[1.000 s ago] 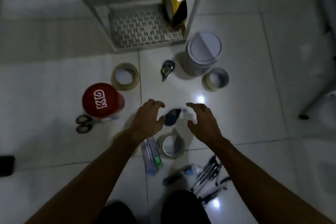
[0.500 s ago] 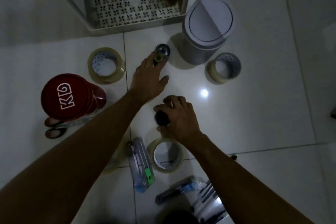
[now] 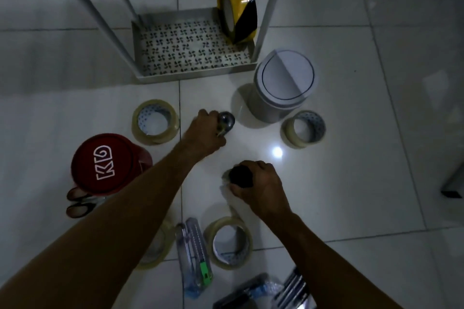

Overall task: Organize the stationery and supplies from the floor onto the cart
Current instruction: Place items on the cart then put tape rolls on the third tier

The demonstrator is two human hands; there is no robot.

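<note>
a tape roll [image 3: 155,246] lies half hidden under the left forearm, and the pens [image 3: 293,288] are cut off at the bottom edge. the left hand [image 3: 204,133], flat on the small rounded metallic object [image 3: 226,121] half a second ago, now curls around it, below the cart [image 3: 190,57]. the right hand [image 3: 256,180] still grips a dark object [image 3: 241,177], too dim to identify, on the floor.
</note>
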